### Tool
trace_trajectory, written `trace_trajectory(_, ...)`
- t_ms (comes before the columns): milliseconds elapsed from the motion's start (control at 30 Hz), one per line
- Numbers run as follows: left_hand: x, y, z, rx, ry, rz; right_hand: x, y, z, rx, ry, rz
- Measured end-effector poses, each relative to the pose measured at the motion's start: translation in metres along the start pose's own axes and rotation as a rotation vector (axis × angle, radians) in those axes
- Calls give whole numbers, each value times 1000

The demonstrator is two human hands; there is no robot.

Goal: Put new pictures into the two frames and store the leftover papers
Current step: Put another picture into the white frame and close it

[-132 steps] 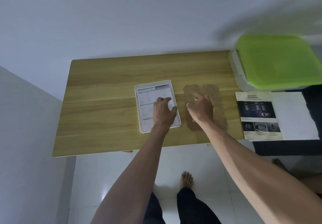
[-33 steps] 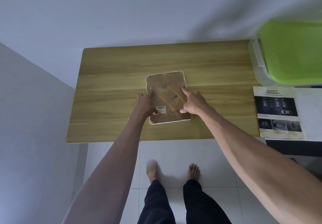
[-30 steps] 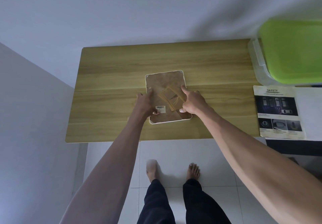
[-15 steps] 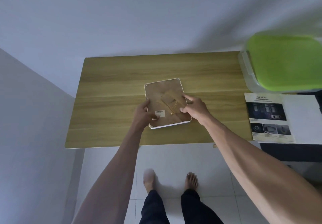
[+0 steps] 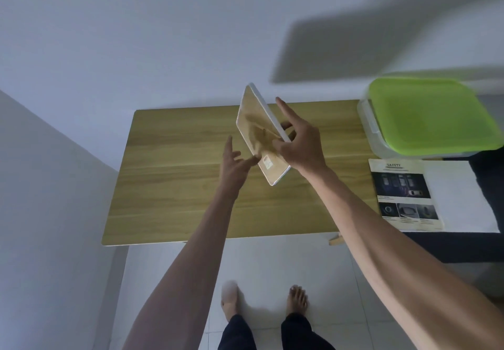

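Frame (image 5: 261,137) tilted on edge above the counter (image 5: 174,186), brown back facing camera. Right hand (image 5: 300,145) grips its right edge; left hand (image 5: 234,158), fingers spread, touches the back, probably steadying it to turn it.

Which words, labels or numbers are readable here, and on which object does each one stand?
"SAFETY": heading of the printed sheet right of the table.
Smaller lines on that sheet: too small to read.
Sticker on the back of the picture frame: blurred, unreadable.
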State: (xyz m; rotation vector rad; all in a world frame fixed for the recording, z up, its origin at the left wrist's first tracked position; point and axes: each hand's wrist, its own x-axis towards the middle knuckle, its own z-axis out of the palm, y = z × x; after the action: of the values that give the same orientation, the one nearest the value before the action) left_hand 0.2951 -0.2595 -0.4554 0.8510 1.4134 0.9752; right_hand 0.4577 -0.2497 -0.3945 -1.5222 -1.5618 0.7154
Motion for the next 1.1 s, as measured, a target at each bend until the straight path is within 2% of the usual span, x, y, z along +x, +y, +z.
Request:
trace_trajectory(67,-3,24,11,-76,-32,105,1,-5,3,-142,15,-122)
trace_trajectory(133,-5,47,21,-128,-103,161,0,-9,6,-205,9,-167)
trace_trajectory(267,-10,71,28,-104,-83,160,-6,-14,11,-242,-3,-233)
trace_trajectory(433,-8,66,10,-124,13,176,-11,-22,12,-182,-87,-178)
trace_trajectory(533,-13,66,-1,-152,2,205,-4,-16,6,-144,20,-97)
trace_trajectory(667,-13,67,-13,-183,31,219,8,-1,-10,-56,131,134)
trace_trajectory(800,-6,64,-18,-184,78,225,12,11,-20,141,5,281)
trace_trajectory(967,9,65,-12,-155,71,239,13,7,-28,235,54,252)
trace_trajectory(1100,6,96,3,-147,49,310,24,-8,-44,276,134,241)
